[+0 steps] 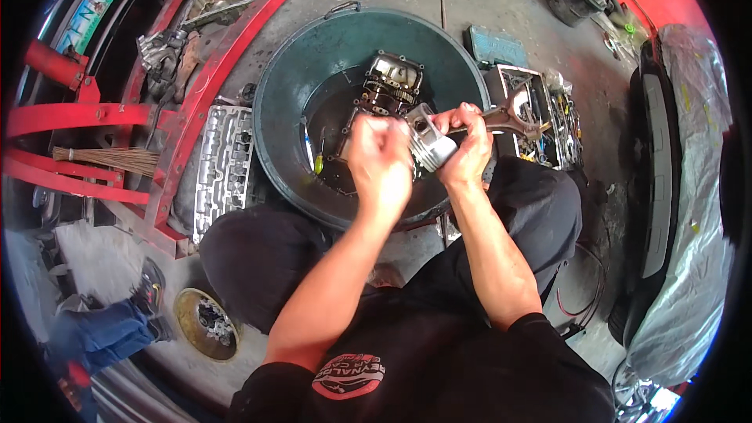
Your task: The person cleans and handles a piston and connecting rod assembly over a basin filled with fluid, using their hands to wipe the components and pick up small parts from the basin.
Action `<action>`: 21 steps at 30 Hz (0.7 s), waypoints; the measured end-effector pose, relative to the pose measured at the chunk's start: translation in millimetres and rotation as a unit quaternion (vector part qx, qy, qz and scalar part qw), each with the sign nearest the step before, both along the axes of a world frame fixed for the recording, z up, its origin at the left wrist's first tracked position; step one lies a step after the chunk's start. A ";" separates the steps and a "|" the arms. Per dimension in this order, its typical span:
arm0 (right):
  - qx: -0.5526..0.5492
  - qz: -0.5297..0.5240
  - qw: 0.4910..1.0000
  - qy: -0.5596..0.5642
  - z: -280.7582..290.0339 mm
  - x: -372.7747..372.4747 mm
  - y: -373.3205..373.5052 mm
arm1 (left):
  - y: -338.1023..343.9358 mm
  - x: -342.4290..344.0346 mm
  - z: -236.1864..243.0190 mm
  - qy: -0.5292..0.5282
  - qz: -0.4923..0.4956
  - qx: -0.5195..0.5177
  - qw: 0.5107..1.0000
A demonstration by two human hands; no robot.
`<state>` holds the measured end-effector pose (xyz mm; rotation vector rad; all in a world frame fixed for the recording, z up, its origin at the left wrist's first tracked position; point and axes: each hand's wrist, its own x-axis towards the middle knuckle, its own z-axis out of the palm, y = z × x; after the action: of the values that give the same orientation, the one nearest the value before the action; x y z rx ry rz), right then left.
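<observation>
The right hand (pixel 468 149) grips a silver piston (pixel 429 141) with its rod (pixel 509 116) pointing right, held over the near edge of the green basin (pixel 313 55). The left hand (pixel 380 160) is a closed fist touching the piston's crown. More engine parts (pixel 388 82) sit in the basin's dark liquid, seemingly unhandled, so the work looks partway.

The person wears a black short-sleeved shirt (pixel 439 368) with a round red-and-white emblem (pixel 347 377) on the chest, and black trousers (pixel 258 254). Both forearms and hands are bare.
</observation>
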<state>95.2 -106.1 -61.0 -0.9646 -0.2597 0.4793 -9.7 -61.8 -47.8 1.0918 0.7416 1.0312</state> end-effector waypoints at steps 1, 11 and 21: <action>-0.005 -0.006 1.000 0.000 0.1 2.1 -0.6 | -12.8 -1.7 -4.8 -0.019 -0.022 0.019 0.999; 0.178 0.093 0.964 0.173 9.8 18.0 -0.7 | 16.1 9.5 -64.2 0.057 -0.117 -0.225 0.966; 0.012 -0.013 0.995 0.099 -60.5 21.7 -6.2 | 10.5 14.9 -58.6 0.119 -0.070 -0.066 0.988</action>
<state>116.8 -112.3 -121.5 -0.8883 -0.0737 0.5433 5.2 -51.3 -106.4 1.1459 0.8982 0.7300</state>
